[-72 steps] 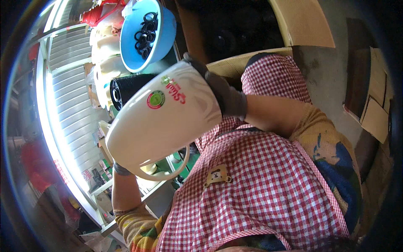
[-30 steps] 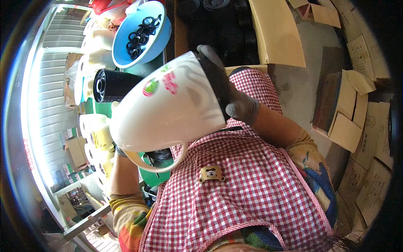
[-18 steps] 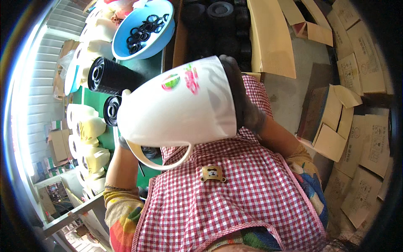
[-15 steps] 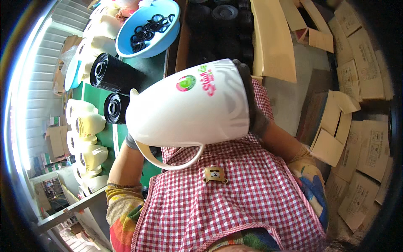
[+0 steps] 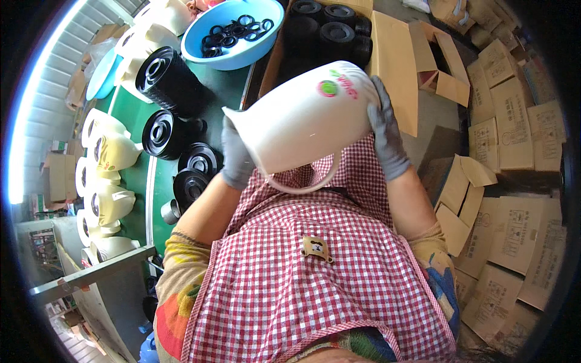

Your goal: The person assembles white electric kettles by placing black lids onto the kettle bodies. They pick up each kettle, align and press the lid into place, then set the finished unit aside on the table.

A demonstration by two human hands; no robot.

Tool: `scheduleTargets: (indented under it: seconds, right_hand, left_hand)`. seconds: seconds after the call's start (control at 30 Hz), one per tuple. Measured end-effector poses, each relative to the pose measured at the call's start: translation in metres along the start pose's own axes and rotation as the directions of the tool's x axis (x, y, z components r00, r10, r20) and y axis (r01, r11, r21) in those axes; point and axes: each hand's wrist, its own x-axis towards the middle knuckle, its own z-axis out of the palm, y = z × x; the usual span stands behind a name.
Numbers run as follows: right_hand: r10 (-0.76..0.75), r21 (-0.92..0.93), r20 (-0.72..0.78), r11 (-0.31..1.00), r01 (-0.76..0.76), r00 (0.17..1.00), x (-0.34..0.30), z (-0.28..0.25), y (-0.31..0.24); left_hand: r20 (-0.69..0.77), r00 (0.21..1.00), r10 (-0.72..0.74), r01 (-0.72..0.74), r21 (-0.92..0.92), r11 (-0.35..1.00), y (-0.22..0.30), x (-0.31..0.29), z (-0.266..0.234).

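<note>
A glossy white plastic jug (image 5: 302, 121) is held on its side in front of my chest. Its spout end points left, its looped handle hangs toward me, and a pink and green print marks the upper side. My left hand (image 5: 237, 156), in a grey glove, grips the jug at the rim by the spout. At the opposite end, my gloved right hand (image 5: 389, 134) is pressed round the base. The inside of the jug is hidden. Left of it, on the green table (image 5: 134, 115), stand stacks of black round lids (image 5: 162, 134).
A blue basin (image 5: 266, 51) with black rings sits at the table's far end. More white jugs (image 5: 109, 202) line its left side. Beyond my jug, an open carton (image 5: 393, 66) holds black round parts. Flattened and open cartons (image 5: 511, 230) cover the right side.
The jug has moved away from me and to the right, still sideways in both hands. My left hand, mostly hidden before, now shows at the spout end. The view has shifted too.
</note>
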Motion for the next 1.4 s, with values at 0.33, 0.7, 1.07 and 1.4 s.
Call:
scheduleTargets:
  seconds: [0.33, 0.7, 1.07, 1.4]
  right_hand:
    - [0.193, 0.298, -0.089, 0.941, -0.159, 0.977, 0.07, -0.033, 0.007]
    - [-0.386, -0.753, 0.367, 0.411, 0.514, 0.846, -0.046, 0.101, -0.072]
    - [-0.05, -0.428, 0.858, 0.478, 0.767, 0.511, 0.03, 0.005, -0.007]
    - [-0.06, -0.444, 0.822, 0.557, 0.702, 0.567, -0.001, 0.109, -0.036]
  left_hand:
    - [0.566, 0.82, -0.086, 0.182, -0.116, 0.976, 0.004, 0.006, -0.026]
    - [0.606, 0.761, -0.234, 0.096, 0.251, 0.963, -0.011, 0.022, -0.003]
    - [0.701, 0.36, -0.616, 0.068, 0.639, 0.767, -0.008, 0.094, 0.032]
    - [0.782, 0.445, -0.437, -0.691, 0.61, 0.388, -0.044, 0.127, 0.105]
